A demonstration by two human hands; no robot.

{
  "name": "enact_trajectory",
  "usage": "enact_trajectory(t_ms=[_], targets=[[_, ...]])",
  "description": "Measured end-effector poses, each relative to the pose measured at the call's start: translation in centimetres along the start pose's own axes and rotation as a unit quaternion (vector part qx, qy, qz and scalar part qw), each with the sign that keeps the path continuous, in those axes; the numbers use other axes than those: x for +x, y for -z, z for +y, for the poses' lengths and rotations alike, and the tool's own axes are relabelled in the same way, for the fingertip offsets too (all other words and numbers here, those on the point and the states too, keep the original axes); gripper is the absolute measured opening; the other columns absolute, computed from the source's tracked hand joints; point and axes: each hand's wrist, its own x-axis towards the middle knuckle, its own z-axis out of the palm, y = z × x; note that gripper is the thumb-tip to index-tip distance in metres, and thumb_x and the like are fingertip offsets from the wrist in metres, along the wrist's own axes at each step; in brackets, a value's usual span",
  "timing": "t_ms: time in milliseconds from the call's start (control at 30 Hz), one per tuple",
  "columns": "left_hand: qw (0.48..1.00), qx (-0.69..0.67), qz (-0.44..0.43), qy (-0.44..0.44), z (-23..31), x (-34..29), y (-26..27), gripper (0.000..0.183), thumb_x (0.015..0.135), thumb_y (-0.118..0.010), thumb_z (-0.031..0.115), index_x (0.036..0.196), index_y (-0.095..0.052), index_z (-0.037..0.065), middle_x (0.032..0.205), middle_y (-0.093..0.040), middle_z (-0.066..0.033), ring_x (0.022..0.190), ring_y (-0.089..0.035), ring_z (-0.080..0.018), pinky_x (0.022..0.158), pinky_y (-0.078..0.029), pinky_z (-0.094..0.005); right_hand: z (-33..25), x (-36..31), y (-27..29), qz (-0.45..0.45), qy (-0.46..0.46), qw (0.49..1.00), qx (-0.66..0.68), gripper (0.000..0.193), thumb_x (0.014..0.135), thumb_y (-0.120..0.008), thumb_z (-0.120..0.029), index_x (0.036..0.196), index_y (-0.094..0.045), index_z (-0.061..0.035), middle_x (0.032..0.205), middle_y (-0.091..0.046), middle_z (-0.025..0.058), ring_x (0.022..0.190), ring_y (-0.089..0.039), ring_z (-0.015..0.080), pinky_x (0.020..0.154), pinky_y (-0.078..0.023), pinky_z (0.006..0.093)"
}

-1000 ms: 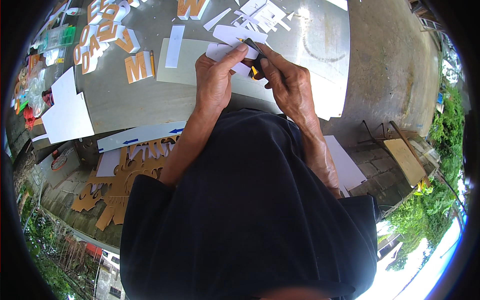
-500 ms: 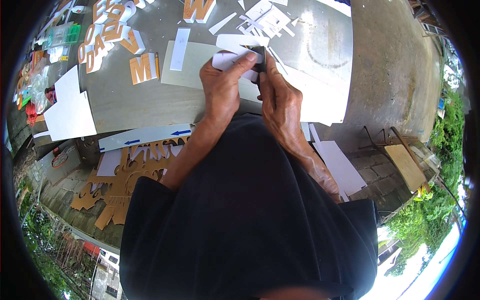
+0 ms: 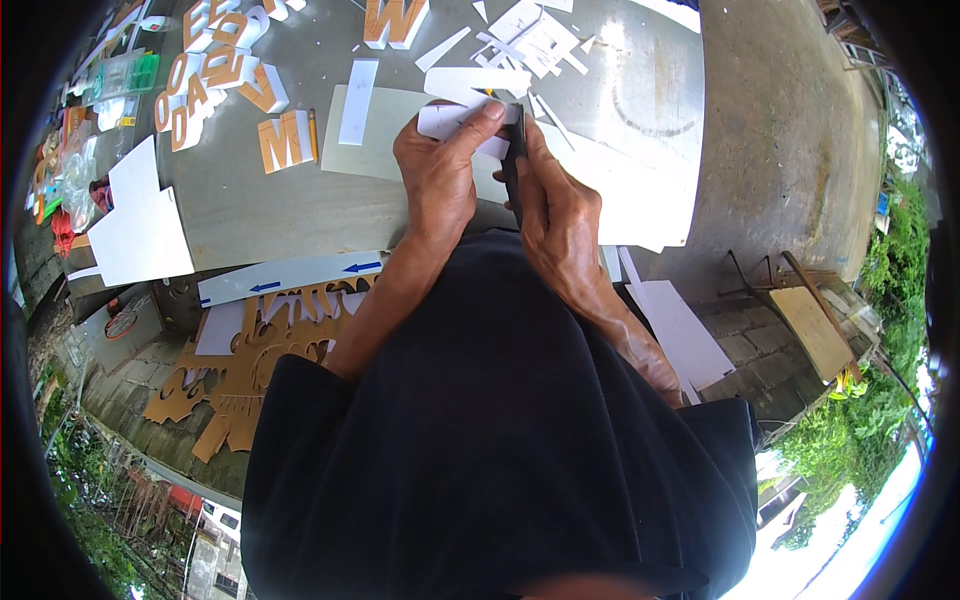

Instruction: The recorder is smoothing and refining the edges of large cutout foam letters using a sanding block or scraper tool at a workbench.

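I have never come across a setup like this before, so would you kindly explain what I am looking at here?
There is no machine here: you see a person's own bare hands. The view comes from the left of two fisheye cameras worn on the head, looking down, so straight edges bend near the rim. The large dark shape is the person's shirt.

The left hand holds a small white piece. The right hand grips a dark tool beside it; its exact kind is hard to tell.

On the grey table lie letter-shaped pieces with brown faces, a pencil, a white strip and white scraps. At lower left is a cut-out brown sheet.
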Motion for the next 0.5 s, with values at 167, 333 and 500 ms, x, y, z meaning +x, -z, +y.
enact_trajectory(t_ms=[167, 333, 500], targets=[[1.0, 0.018, 0.008, -0.014, 0.0, -0.4, -0.2, 0.016, 0.083, -0.076, -0.003, 0.099, -0.07, -0.003, 0.091, -0.073, -0.0103, 0.079, -0.069, -0.0153, 0.074, -0.055, -0.0269, -0.5, 0.7, 0.3, -0.001, 0.002, 1.0, -0.016, 0.038, 0.099, -0.052, 0.001, 0.137, -0.055, 0.0038, 0.087, -0.071, 0.0163, 0.069, -0.069, 0.0173, 0.06, -0.055, 0.0319], [1.0, 0.008, 0.003, -0.026, -0.1, 0.9, 1.0, 0.018, 0.084, -0.075, -0.003, 0.101, -0.07, -0.005, 0.09, -0.073, -0.0108, 0.079, -0.07, -0.0157, 0.072, -0.056, -0.0276, 0.3, -0.7, 0.8, -0.034, 0.033, 0.998, -0.039, 0.04, 0.093, -0.055, 0.007, 0.133, -0.058, 0.003, 0.097, -0.07, 0.0231, 0.084, -0.071, 0.0271, 0.07, -0.056, 0.0357], [1.0, 0.024, -0.01, -0.016, 0.5, 0.8, 1.7, 0.019, 0.084, -0.075, -0.003, 0.102, -0.07, -0.004, 0.091, -0.074, -0.0116, 0.079, -0.071, -0.0172, 0.073, -0.058, -0.0285, 1.0, -0.2, 2.4, -0.032, -0.012, 0.999, -0.005, 0.045, 0.089, -0.057, 0.012, 0.132, -0.06, 0.0004, 0.111, -0.07, 0.0255, 0.092, -0.073, 0.031, 0.079, -0.058, 0.0382]])
